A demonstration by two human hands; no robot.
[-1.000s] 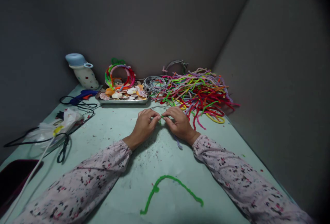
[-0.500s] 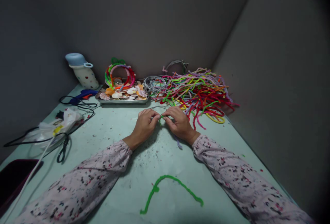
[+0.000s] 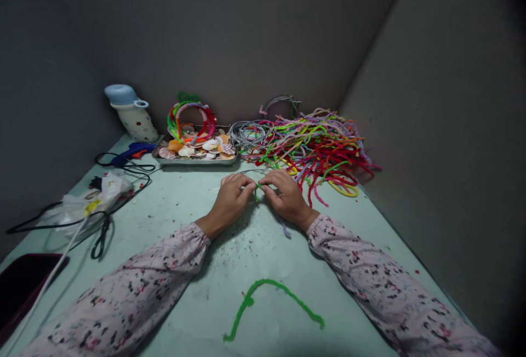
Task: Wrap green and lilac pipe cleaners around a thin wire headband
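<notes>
At the near edge of the pale green tabletop, a loose green pipe cleaner lies bent in an arch, untouched, small bump on its left leg. Beyond it, mid-table: left hand and right hand, nearly tip to tip, both pinched closed, thumb against fingers, no visible gap. Between them, gripped from both sides: pinched green pipe cleaner. Lavender pipe cleaner pokes out below the right hand; can't tell if held.

Judgement on handling: one pinch should stay firm as anchor while the other works the strand in small, tight turns, tail kept clear of the lavender one. Overpulling could make it slip.

Looks: fuzzy, bright green, thin; short tail hangs down between the hands, rest hidden by fingers. Thin grey wire arcs just behind the fingertips; whether gripped, unclear.

Further back: metal tray of seashells, with pipe-cleaner-wrapped hoops upright on them; blue hot-glue gun left of the tray; grey wire coils right of it, then multicoloured pipe-cleaner heap. Blue-capped bottle stands far left, by the wall.
</notes>
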